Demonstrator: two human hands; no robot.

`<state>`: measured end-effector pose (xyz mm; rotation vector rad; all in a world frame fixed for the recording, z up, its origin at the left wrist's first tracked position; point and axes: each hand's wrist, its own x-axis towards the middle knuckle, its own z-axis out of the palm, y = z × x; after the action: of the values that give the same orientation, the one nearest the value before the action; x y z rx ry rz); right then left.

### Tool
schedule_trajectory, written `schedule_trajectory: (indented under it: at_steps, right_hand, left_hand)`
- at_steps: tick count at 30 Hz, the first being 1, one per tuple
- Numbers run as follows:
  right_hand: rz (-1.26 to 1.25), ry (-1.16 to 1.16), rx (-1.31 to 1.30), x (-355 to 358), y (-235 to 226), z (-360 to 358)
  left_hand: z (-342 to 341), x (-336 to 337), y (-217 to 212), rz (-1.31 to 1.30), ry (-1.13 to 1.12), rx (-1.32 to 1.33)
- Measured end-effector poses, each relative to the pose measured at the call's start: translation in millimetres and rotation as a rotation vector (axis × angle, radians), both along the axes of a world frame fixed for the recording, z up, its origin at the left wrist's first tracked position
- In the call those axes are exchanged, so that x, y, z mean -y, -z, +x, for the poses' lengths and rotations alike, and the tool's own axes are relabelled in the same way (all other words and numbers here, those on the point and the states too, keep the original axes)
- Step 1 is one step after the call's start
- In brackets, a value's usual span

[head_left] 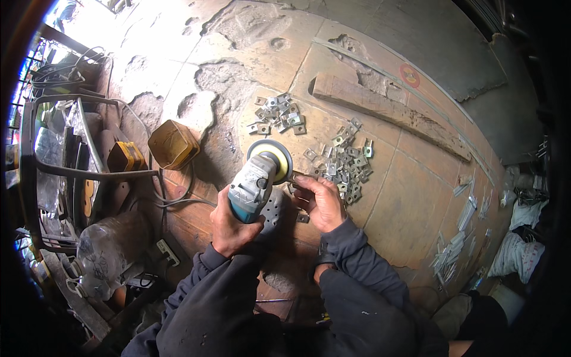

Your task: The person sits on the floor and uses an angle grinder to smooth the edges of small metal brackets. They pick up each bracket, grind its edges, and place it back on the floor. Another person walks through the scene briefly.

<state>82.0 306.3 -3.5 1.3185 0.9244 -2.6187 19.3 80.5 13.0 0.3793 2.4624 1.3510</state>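
Note:
My left hand [229,229] is wrapped around the body of a grey and teal angle grinder [253,185]. A round disc [284,150] with a yellowish centre is fitted at its far end. Beside the disc's right edge, the fingers of my right hand [324,201] pinch a small metal piece [295,175], mostly hidden by the fingertips. Two loose heaps of small metal brackets with holes lie on the floor: one heap [279,113] beyond the grinder, the other heap [346,165] just past my right hand. A perforated grey shoe [272,213] shows under the grinder.
A wooden beam [389,113] lies at the far right. Thin metal strips [453,250] are scattered nearer on that side. To the left are a yellowish open container [173,144], a metal frame [95,172], a clear plastic jug [110,250], cables and a power strip [168,253]. The floor has broken patches.

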Motion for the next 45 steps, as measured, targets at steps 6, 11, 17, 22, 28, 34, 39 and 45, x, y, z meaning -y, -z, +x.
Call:
schedule_trajectory:
  at_steps: [6,11,17,22,28,34,39,45]
  right_hand:
    - [-0.085,0.030,-0.007,0.3,-2.8,-1.7]
    - [-0.152,0.026,-0.017,0.2,-1.6,-1.9]
    - [-0.175,0.011,-0.019,0.4,7.5,1.2]
    - [-0.328,-0.001,-0.055,6.7,13.2,5.6]
    - [-0.493,-0.002,-0.134,4.5,19.9,7.8]
    - [-0.502,-0.025,-0.127,7.3,23.6,12.7]
    - [-0.490,-0.112,-0.154,7.7,22.7,14.6]
    - [-0.457,-0.093,-0.159,4.6,21.0,13.5]
  left_hand:
    - [0.2,-2.0,0.4,0.021,-0.021,0.008]
    - [-0.1,-3.4,1.5,0.047,-0.031,-0.001]
    - [-0.8,-1.3,0.6,0.040,-0.002,-0.016]
    - [-1.1,-4.9,3.2,0.044,-0.033,-0.012]
    - [-2.1,-6.6,3.2,0.087,-0.044,-0.037]
    - [-2.2,-5.1,1.3,0.115,-0.006,-0.031]
    - [-1.9,-5.0,5.4,0.118,-0.035,0.000]
    - [-2.7,0.2,10.1,0.184,-0.030,0.009]
